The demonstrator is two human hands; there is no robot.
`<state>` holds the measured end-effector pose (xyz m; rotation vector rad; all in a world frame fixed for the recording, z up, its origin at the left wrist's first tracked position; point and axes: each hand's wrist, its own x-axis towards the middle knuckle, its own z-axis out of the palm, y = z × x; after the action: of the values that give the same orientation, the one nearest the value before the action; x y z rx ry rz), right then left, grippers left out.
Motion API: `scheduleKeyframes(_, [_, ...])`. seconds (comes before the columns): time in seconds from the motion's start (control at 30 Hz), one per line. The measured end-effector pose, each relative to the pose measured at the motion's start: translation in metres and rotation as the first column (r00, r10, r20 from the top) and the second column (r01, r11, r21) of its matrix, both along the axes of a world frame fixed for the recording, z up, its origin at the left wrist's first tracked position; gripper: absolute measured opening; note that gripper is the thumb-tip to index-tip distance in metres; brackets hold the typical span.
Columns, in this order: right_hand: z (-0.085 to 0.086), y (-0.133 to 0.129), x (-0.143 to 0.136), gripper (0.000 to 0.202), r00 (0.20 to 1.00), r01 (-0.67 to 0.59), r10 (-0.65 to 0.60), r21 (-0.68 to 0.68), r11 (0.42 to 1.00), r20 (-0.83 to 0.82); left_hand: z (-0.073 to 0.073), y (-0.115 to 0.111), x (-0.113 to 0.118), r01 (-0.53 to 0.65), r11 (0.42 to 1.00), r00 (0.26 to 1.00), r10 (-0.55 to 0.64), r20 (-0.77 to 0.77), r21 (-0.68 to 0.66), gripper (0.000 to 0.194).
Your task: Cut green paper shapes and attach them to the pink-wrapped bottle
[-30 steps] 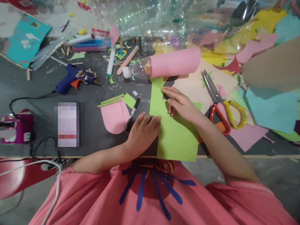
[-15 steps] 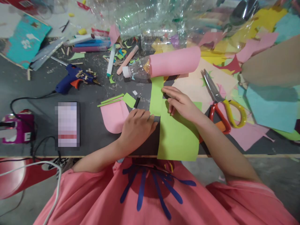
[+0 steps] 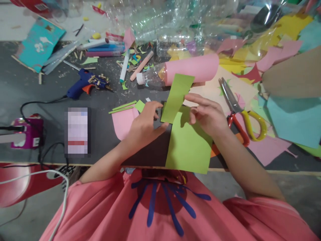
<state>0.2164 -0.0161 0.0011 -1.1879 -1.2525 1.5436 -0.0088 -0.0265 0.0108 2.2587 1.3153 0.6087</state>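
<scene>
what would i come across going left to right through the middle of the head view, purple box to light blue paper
Purple box, phone, rounded pink paper, left hand, narrow green strip, right hand, scissors, light blue paper.

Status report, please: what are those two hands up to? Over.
Left hand open, beside green strip. Right hand fingers apart, one fingertip at strip's edge. Close by: pink-wrapped bottle, scissors.
</scene>
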Motion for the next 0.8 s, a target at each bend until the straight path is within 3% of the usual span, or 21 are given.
scheduleKeyframes(0.1, [0.006, 0.0, 0.004, 0.035, 0.995, -0.02, 0.012, -0.081, 0.996, -0.099, -0.004, 0.002, 0.001, 0.046, 0.996, 0.999, -0.046, 0.005, -0.071, 0.048])
scheduleKeyframes(0.23, [0.005, 0.002, 0.012, 0.04, 0.982, -0.091, 0.072, -0.107, 0.99, -0.175, -0.01, 0.002, 0.005, 0.097, 0.995, 0.993, -0.097, -0.063, -0.015, 0.022])
scheduleKeyframes(0.33, [0.002, 0.001, 0.015, 0.051, 0.974, -0.176, 0.158, -0.102, 0.979, -0.162, -0.013, -0.001, 0.008, 0.106, 0.993, 0.994, -0.104, 0.04, -0.056, 0.028])
scheduleKeyframes(0.43, [0.002, -0.002, 0.01, 0.053, 0.916, -0.321, 0.265, -0.15, 0.935, -0.301, -0.014, -0.005, 0.01, 0.077, 0.975, 0.971, -0.026, 0.236, -0.208, 0.036])
scheduleKeyframes(0.53, [0.005, -0.005, -0.001, 0.039, 0.737, -0.576, 0.475, -0.08, 0.813, -0.481, -0.016, -0.003, 0.009, 0.132, 0.924, 0.945, -0.009, 0.326, -0.359, 0.041])
scheduleKeyframes(0.63, [0.008, -0.005, -0.012, 0.036, 0.465, -0.809, 0.737, 0.103, 0.579, -0.491, -0.016, 0.002, 0.005, 0.185, 0.918, 0.942, -0.064, 0.33, -0.351, 0.038])
scheduleKeyframes(0.73, [0.009, -0.004, -0.016, 0.041, 0.279, -0.904, 0.87, 0.194, 0.38, -0.407, -0.012, 0.004, 0.003, 0.261, 0.869, 0.934, -0.116, 0.338, -0.421, 0.031])
scheduleKeyframes(0.8, [0.009, -0.003, -0.016, 0.044, 0.229, -0.923, 0.91, 0.219, 0.315, -0.344, -0.008, 0.002, 0.003, 0.28, 0.814, 0.923, -0.081, 0.377, -0.509, 0.033])
